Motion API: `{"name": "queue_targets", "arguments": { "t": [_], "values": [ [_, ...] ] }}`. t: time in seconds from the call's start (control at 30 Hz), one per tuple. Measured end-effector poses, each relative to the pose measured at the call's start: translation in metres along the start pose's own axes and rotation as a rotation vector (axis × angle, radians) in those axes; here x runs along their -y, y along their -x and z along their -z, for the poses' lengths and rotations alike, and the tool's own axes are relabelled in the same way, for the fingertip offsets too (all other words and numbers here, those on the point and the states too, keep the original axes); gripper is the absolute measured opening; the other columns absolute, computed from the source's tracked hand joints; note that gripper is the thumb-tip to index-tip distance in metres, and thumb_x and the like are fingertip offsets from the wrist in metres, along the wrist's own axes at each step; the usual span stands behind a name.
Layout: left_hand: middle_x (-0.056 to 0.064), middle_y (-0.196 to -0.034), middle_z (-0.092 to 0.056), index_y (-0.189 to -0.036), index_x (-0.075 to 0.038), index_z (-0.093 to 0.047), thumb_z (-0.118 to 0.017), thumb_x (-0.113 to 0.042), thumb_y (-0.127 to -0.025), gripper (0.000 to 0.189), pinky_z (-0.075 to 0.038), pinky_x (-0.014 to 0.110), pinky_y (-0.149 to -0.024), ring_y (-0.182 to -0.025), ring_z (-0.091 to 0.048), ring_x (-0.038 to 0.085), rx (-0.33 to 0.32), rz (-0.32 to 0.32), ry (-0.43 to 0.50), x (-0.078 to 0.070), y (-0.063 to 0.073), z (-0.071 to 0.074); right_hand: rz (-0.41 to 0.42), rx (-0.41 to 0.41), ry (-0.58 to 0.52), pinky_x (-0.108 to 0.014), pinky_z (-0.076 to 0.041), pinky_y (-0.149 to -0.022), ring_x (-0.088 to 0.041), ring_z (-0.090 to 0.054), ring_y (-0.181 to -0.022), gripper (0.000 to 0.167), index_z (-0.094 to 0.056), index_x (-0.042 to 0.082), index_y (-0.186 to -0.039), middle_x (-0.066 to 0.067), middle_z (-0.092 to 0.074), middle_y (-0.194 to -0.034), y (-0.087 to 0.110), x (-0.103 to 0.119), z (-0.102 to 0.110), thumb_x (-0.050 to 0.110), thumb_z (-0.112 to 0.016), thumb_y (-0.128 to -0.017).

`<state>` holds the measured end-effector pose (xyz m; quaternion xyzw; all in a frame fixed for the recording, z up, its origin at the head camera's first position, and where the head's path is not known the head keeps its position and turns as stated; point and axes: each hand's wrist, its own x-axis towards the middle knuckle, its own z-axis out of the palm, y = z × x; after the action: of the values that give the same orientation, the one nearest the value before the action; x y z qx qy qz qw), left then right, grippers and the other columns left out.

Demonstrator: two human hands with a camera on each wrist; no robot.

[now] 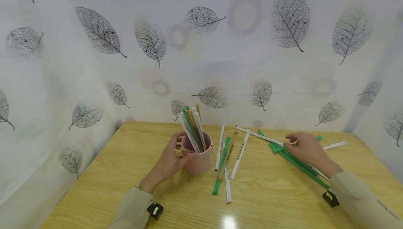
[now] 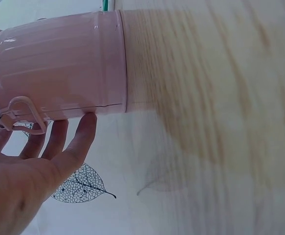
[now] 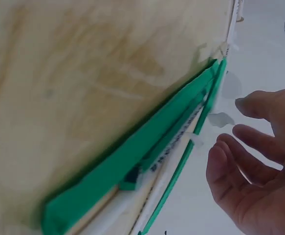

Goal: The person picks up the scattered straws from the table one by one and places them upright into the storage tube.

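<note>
A small pink bucket [image 1: 197,162] with a wire handle stands upright on the table, holding several paper-wrapped straws [image 1: 193,127] in white, green and brown. My left hand [image 1: 171,160] holds it from the left, thumb at the front near the rim and fingers around the far side. In the left wrist view the fingers [image 2: 78,139] meet the bucket's side below the handle [image 2: 27,115]. My right hand [image 1: 310,152] hovers over a pile of green and white wrapped straws [image 1: 302,166]. Thumb and fingers are parted, with nothing between them in the right wrist view.
Between the hands lies a loose group of white, green and brown straws [image 1: 226,162]. One white straw [image 1: 259,134] slants toward the right hand, and another [image 1: 335,145] lies beyond it. A leaf-patterned cloth [image 1: 220,64] hangs behind the wooden table [image 1: 261,201].
</note>
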<state>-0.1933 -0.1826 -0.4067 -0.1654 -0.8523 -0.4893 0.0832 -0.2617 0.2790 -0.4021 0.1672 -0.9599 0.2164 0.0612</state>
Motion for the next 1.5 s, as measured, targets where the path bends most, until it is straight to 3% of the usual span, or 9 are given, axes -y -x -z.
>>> {"name": "queue_targets", "arguments": {
  "t": [0.2,0.43,0.63,0.83,0.93,1.07,1.2,1.33,1.5],
  "values": [
    [0.023,-0.138,-0.054,-0.149,-0.009,-0.037,-0.076,-0.023,-0.091,0.072,-0.062,0.035,-0.080,-0.121,-0.057,0.039,-0.008,-0.002,-0.006,-0.001,0.000,0.000,-0.067,0.046,0.012,-0.049,-0.058,-0.070,-0.038,-0.071,-0.090,0.044,-0.069,-0.008,-0.119,-0.031,-0.071,-0.113,-0.001,-0.008,-0.004,0.030,-0.067,-0.098],
    [0.020,-0.138,-0.053,-0.150,-0.013,-0.037,-0.076,-0.026,-0.091,0.071,-0.061,0.038,-0.084,-0.124,-0.055,0.036,0.006,0.032,0.022,0.000,0.001,0.000,-0.052,0.059,0.011,-0.047,-0.057,-0.068,-0.032,-0.070,-0.082,0.027,-0.075,-0.002,-0.103,-0.024,-0.074,-0.101,-0.003,-0.004,-0.009,0.023,-0.070,-0.095],
    [0.020,-0.139,-0.053,-0.150,-0.014,-0.036,-0.076,-0.027,-0.092,0.072,-0.061,0.039,-0.085,-0.125,-0.055,0.036,0.005,0.046,0.016,0.000,0.002,0.000,-0.033,0.010,-0.021,-0.046,-0.056,-0.066,-0.029,-0.068,-0.080,0.020,-0.073,0.000,-0.099,-0.021,-0.073,-0.097,0.002,0.002,-0.012,0.019,-0.070,-0.095],
    [0.020,-0.139,-0.053,-0.151,-0.014,-0.036,-0.076,-0.026,-0.091,0.073,-0.061,0.040,-0.086,-0.126,-0.055,0.036,0.005,0.051,0.017,0.000,0.002,0.000,-0.074,-0.066,-0.079,-0.050,-0.056,-0.074,-0.039,-0.068,-0.097,0.019,-0.069,0.006,-0.103,-0.021,-0.073,-0.107,0.010,0.015,-0.006,0.024,-0.063,-0.099],
    [0.021,-0.139,-0.053,-0.151,-0.014,-0.036,-0.077,-0.025,-0.091,0.073,-0.061,0.040,-0.087,-0.126,-0.054,0.037,0.007,0.053,0.023,-0.001,0.002,0.000,-0.085,-0.145,-0.129,-0.041,-0.058,-0.073,-0.037,-0.070,-0.098,0.017,-0.068,0.010,-0.103,-0.020,-0.073,-0.110,0.013,0.022,0.000,0.025,-0.062,-0.100],
    [0.020,-0.139,-0.052,-0.151,-0.014,-0.035,-0.077,-0.025,-0.091,0.073,-0.061,0.040,-0.086,-0.127,-0.054,0.037,0.008,0.047,0.021,-0.001,0.002,0.000,-0.067,-0.266,-0.197,-0.019,-0.054,-0.067,-0.006,-0.070,-0.084,0.015,-0.069,0.011,-0.106,-0.015,-0.074,-0.108,0.015,0.029,0.009,0.023,-0.065,-0.099],
    [0.021,-0.139,-0.052,-0.150,-0.013,-0.036,-0.076,-0.025,-0.091,0.072,-0.061,0.040,-0.085,-0.126,-0.054,0.037,0.006,0.043,0.020,0.000,0.002,0.000,-0.033,-0.368,-0.287,-0.008,-0.050,-0.069,0.019,-0.059,-0.082,0.015,-0.071,0.011,-0.109,0.012,-0.073,-0.104,0.014,0.037,0.015,0.019,-0.068,-0.097],
    [0.020,-0.139,-0.052,-0.150,-0.014,-0.036,-0.076,-0.026,-0.092,0.072,-0.061,0.040,-0.086,-0.127,-0.054,0.037,0.005,0.047,0.019,0.000,0.002,0.001,0.034,-0.485,-0.414,-0.003,-0.049,-0.075,0.018,-0.061,-0.089,0.015,-0.070,0.005,-0.109,0.034,-0.066,-0.098,0.011,0.046,0.017,0.008,-0.070,-0.095],
    [0.020,-0.139,-0.053,-0.151,-0.014,-0.035,-0.075,-0.027,-0.093,0.072,-0.062,0.039,-0.085,-0.125,-0.055,0.036,0.008,0.044,0.007,0.001,0.002,0.000,0.134,-0.665,-0.574,-0.006,-0.053,-0.078,0.009,-0.068,-0.091,0.032,-0.066,-0.005,-0.119,0.025,-0.070,-0.097,0.006,0.059,0.021,-0.010,-0.070,-0.088]
  ]
}}
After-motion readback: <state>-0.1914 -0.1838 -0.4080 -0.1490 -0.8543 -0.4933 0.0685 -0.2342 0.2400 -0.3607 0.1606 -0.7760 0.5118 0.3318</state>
